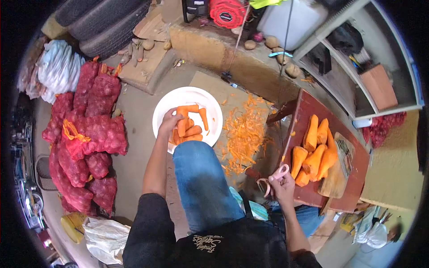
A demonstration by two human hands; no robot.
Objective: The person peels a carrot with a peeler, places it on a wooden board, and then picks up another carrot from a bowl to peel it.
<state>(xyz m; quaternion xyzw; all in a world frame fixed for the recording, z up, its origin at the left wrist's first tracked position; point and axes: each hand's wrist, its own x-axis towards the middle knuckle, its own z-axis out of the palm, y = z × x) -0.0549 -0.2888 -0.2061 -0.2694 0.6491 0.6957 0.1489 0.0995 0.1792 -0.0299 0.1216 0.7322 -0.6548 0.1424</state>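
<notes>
My left hand reaches over the near left rim of a round white basin, its fingers closed on a peeled carrot. Several more peeled carrots lie in the basin around it. On the right, my right hand is closed around a small pink peeler, beside the near left edge of a reddish-brown table. The fingers partly hide the peeler's handle. Thick carrots are heaped on that table, close to this hand.
Orange peelings spread over cardboard between basin and table. A wooden board with a metal utensil lies on the table. Red net sacks fill the floor at left. Tyres, a concrete ledge and a shelf unit stand beyond.
</notes>
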